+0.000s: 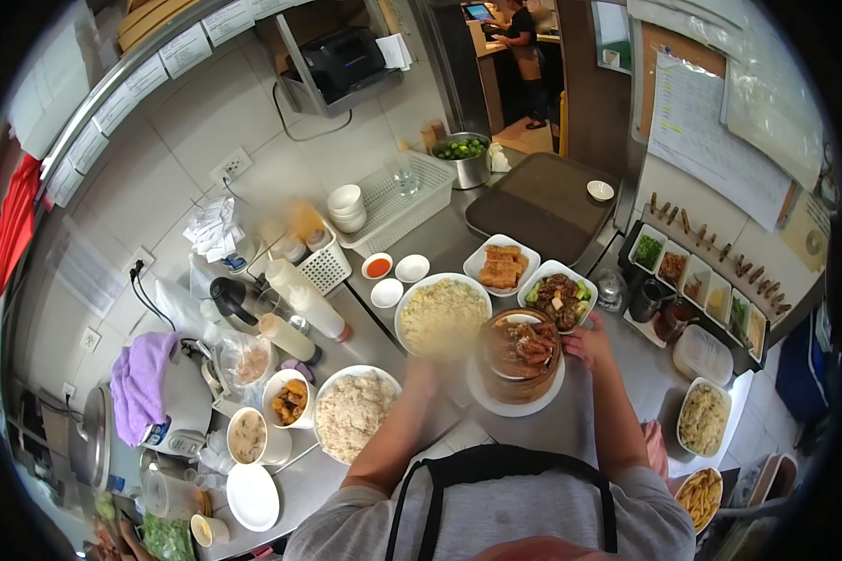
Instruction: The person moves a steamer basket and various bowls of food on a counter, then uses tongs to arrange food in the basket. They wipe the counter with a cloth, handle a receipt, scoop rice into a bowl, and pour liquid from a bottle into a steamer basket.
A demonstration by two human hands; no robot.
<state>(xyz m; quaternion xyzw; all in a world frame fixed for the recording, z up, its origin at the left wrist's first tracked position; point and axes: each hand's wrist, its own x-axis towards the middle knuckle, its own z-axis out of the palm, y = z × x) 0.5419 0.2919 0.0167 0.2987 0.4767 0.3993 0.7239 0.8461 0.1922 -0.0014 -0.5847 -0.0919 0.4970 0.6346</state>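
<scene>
My left hand is smeared by a blur, so its fingers do not show clearly. It is beside the front rim of a round white plate of fried rice. My right hand has its fingers apart, next to the right side of a round steamer basket and the near corner of a square bowl of meat with greens. Whether it touches either one is hard to tell. Brown pieces of food lie in the steamer, which sits on a white plate.
Golden fried rolls fill a square bowl at the back. A brown tray lies behind it. Left are a plate of rice, a soup bowl and squeeze bottles. Garnish containers line the right side. A person stands beyond the doorway.
</scene>
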